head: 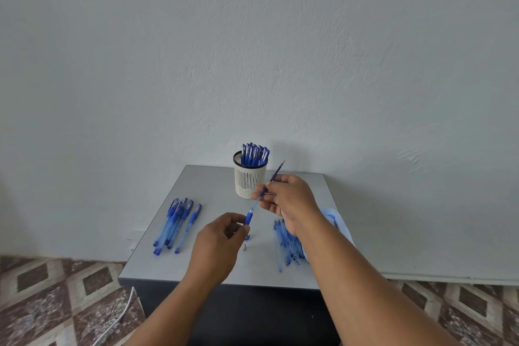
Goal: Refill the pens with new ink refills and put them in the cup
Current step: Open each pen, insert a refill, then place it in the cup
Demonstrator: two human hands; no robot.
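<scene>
A: What is the left hand doing?

B: Its fingers are curled and pinch the blue grip end of a pen barrel, held above the table.

A: And the right hand?

B: It is just beyond and to the right of the left hand, fingertips pinching a thin ink refill. The refill slants up past the right hand towards the wall, and its lower end meets the open top of the barrel.

A: Where is the cup?

B: Just beyond the right hand's fingertips, slightly to their left: a white slotted cup standing upright with capped blue pens in it.

A: What else lies around?

B: Well to the left of the left hand is a bunch of capped pens. Under the right wrist lies a pile of loose refills beside a clear bag. Just right of the left hand, a small metal pen tip lies on the table, with a small blue part next to it that I cannot identify.
</scene>
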